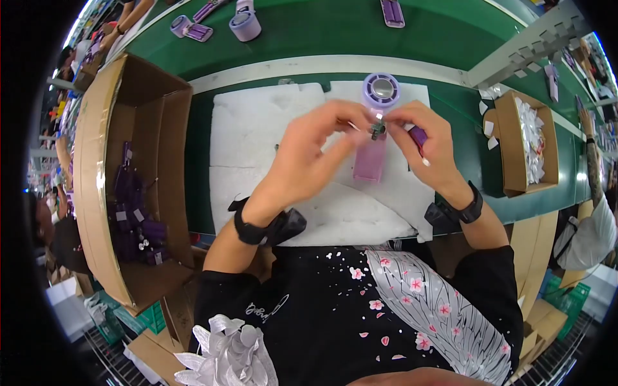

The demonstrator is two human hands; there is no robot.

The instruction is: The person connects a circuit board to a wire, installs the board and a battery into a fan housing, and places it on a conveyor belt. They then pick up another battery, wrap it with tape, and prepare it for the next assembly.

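Note:
A lilac handheld fan [382, 90] lies on white foam sheets with its round head away from me and its pinkish handle [369, 159] toward me. Over the upper handle is a small dark green circuit board [378, 130] with a white patch. My right hand [428, 141] pinches at the board's right side, and a purple cylinder-like piece [418, 136] is tucked within its curled fingers. From the left, my left hand [312, 154] reaches to the board with bent fingers. Its thumb is smeared by motion, so its grip is unclear.
A deep cardboard box [174, 161] with purple parts stands at left. At right is a smaller carton [508, 154] of white-wrapped pieces. The white foam sheet [257, 128] covers the green bench. Beyond a pale rail, more fans [245, 27] lie on a green belt. Other people work at both sides.

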